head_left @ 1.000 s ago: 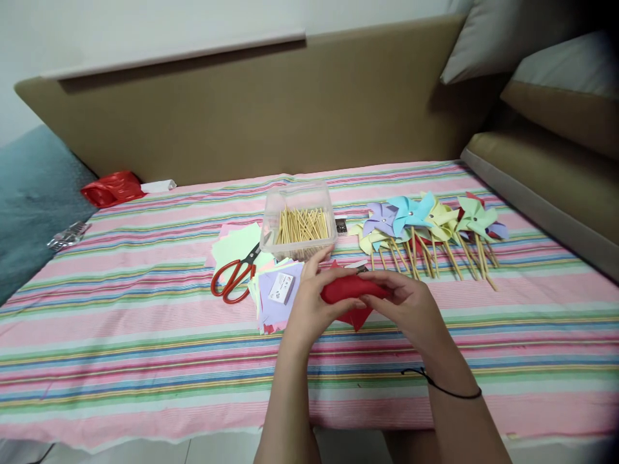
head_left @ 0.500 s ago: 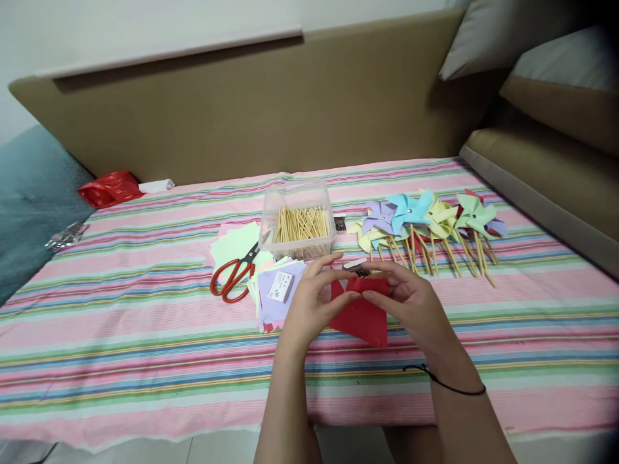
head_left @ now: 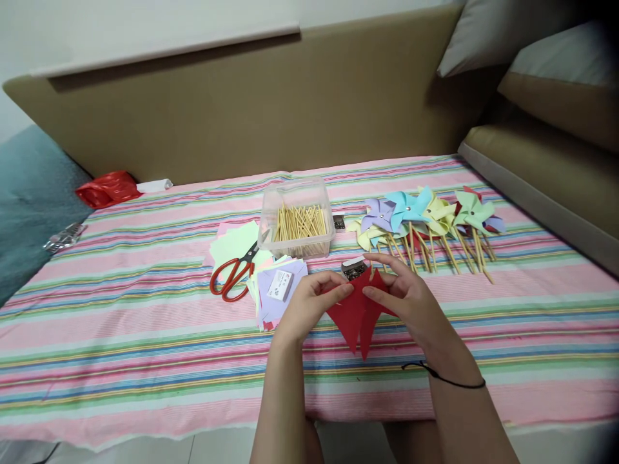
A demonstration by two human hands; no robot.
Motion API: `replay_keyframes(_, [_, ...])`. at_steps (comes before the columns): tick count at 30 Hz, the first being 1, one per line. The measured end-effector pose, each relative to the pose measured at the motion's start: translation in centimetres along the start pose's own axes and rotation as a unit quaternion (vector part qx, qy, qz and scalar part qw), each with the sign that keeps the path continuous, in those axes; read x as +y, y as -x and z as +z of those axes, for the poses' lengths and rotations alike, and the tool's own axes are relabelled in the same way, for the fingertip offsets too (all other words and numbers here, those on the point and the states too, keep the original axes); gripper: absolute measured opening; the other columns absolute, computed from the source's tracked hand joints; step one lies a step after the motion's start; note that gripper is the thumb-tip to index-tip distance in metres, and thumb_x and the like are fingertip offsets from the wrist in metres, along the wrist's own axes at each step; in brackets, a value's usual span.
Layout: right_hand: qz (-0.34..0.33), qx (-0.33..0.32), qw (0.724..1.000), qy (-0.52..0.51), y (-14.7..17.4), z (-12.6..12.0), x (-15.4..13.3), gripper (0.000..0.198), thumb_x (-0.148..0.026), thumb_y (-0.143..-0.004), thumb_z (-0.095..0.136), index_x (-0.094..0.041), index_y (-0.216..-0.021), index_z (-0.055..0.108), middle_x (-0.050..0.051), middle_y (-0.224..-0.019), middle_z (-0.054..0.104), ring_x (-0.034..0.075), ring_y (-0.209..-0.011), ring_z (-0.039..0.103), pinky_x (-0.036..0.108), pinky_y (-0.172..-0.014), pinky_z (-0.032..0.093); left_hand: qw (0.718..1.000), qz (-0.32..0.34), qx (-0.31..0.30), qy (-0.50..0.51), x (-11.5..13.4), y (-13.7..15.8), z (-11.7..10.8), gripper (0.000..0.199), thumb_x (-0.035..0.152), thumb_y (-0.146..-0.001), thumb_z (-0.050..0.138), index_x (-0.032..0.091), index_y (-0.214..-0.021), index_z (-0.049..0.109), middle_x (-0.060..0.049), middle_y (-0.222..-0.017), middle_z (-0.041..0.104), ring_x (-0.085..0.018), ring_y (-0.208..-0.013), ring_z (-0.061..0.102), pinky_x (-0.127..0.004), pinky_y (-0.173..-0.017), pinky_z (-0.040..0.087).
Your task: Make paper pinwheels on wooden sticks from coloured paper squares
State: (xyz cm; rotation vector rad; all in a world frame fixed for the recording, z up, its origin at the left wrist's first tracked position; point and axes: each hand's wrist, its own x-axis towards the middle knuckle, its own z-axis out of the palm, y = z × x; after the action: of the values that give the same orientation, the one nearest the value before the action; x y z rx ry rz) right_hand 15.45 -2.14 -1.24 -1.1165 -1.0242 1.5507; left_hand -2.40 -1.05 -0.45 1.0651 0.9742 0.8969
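A piece of red paper [head_left: 356, 314] with slits cut into it hangs between my two hands, its lower corners pointing down. My left hand [head_left: 316, 301] pinches its upper left part between thumb and fingers. On the other side, my right hand [head_left: 403, 293] grips the upper right part the same way. Just beyond the paper is a small open box of dark metal pins [head_left: 354, 269]. To the left of my left hand lies a stack of coloured paper squares [head_left: 300, 269] with a small white box [head_left: 280, 285] on top.
Red-handled scissors [head_left: 232, 277] rest partly on pale green paper [head_left: 236, 241]. Behind them stands a clear plastic tub [head_left: 271, 193] of wooden sticks [head_left: 302, 225]. Several finished paper pinwheels [head_left: 409, 209] lie at right on the striped cloth [head_left: 145, 322]. A red plastic bag [head_left: 109, 189] sits far left.
The red paper has been turned between my hands, so its cut corners now point downward. Both hands still pinch it, and more of the pin box shows behind.
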Motion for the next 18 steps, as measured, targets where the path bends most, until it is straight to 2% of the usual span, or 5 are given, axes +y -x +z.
replay_keyframes(7, [-0.001, -0.013, 0.999, -0.030, -0.03, 0.11, -0.01, 0.058, -0.036, -0.072, 0.078, -0.030, -0.124, 0.052, 0.000, -0.086, 0.074, 0.017, -0.071, 0.068, 0.031, -0.066, 0.057, 0.997, -0.038, 0.010, 0.071, -0.14, -0.12, 0.07, 0.030, 0.042, -0.063, 0.082, 0.016, -0.065, 0.068, -0.002, -0.065, 0.065, -0.012, -0.057, 0.056, -0.023, -0.057, 0.042])
replay_keyframes(14, [-0.002, -0.011, 1.000, -0.007, -0.16, 0.08, 0.12, 0.067, -0.036, -0.071, 0.079, -0.031, -0.130, 0.047, 0.000, -0.087, 0.073, 0.019, -0.072, 0.068, 0.030, -0.062, 0.055, 0.998, -0.032, 0.046, 0.034, -0.32, -0.27, 0.09, 0.030, 0.044, -0.063, 0.082, 0.017, -0.066, 0.071, -0.004, -0.069, 0.070, -0.014, -0.061, 0.060, -0.025, -0.059, 0.045])
replay_keyframes(18, [-0.014, -0.016, 1.000, 0.008, -0.19, -0.09, 0.29, 0.074, -0.034, -0.071, 0.080, -0.030, -0.134, 0.043, 0.000, -0.082, 0.073, 0.019, -0.071, 0.068, 0.031, -0.063, 0.055, 0.999, -0.034, 0.030, 0.017, -0.39, -0.25, 0.14, 0.028, 0.043, -0.065, 0.081, 0.017, -0.068, 0.072, -0.004, -0.068, 0.070, -0.014, -0.060, 0.061, -0.025, -0.058, 0.045])
